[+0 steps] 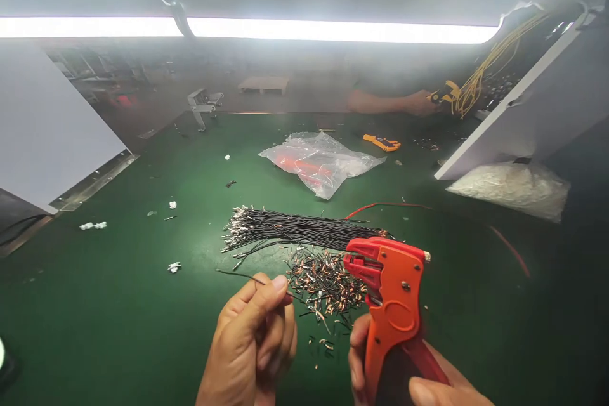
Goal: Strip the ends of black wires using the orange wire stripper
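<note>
Between thumb and fingers, my left hand [252,336] pinches a thin black wire [238,275], one end of which sticks out to the left. My right hand [359,352] is wrapped round the handle of an orange and red wire stripper [397,298]. The tool stands upright, its jaws apart and facing left. Behind the hands lies a bundle of black wires [299,226], with metal terminals at the left ends and bare copper at the right. A heap of cut insulation and copper scraps [328,282] sits between the bundle and my hands.
A clear plastic bag [323,162] with red contents and a yellow-orange hand tool [382,143] lie farther back on the green table [118,330]. Another bag [514,187] is at right. Small white connectors [174,267] are scattered left. Across the table, another person's arm [390,103] shows near yellow wires [490,57].
</note>
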The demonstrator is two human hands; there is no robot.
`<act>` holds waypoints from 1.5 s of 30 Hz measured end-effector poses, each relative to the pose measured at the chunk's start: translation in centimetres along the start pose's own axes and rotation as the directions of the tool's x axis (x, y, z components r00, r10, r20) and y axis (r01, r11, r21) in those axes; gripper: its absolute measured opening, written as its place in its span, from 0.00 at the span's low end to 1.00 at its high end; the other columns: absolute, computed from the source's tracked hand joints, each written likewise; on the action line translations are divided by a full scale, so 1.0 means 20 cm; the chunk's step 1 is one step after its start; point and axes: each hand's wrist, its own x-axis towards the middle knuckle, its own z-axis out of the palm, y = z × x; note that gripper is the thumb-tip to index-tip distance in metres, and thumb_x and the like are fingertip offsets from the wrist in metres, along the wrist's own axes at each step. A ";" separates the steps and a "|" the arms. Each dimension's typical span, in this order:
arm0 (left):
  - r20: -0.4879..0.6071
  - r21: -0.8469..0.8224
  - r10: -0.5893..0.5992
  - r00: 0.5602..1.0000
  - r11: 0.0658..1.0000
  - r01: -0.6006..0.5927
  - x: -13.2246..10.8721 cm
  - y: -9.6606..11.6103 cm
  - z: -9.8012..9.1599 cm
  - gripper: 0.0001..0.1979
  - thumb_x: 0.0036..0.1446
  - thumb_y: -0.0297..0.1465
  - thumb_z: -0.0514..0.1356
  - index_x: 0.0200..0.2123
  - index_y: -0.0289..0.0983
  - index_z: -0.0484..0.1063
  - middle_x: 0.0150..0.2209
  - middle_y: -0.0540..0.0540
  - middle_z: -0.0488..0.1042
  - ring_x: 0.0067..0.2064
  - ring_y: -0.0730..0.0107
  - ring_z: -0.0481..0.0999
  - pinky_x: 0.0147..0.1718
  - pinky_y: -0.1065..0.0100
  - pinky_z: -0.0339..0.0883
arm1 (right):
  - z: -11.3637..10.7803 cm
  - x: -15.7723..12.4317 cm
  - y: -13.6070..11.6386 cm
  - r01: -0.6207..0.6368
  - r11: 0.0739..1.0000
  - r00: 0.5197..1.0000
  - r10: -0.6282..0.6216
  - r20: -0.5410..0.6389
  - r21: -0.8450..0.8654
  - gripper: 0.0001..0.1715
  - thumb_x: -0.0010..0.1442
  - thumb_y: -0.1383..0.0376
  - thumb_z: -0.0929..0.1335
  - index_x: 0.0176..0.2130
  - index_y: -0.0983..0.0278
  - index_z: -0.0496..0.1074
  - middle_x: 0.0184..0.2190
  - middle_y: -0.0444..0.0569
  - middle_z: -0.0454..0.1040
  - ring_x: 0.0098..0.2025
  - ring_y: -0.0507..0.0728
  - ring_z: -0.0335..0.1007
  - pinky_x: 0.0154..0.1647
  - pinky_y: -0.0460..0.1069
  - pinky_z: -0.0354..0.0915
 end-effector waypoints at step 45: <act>-0.026 0.640 0.537 0.843 0.657 -0.399 0.01 -0.13 -0.02 0.16 0.52 0.44 0.68 0.22 0.40 0.73 0.16 0.56 0.60 0.20 0.78 0.58 0.19 0.76 0.54 | 0.05 -0.02 -0.06 -0.060 0.978 0.997 0.051 -0.052 -0.200 0.29 0.50 0.52 0.72 0.48 0.64 0.78 0.39 0.51 0.76 0.34 0.57 0.68 0.38 0.50 0.63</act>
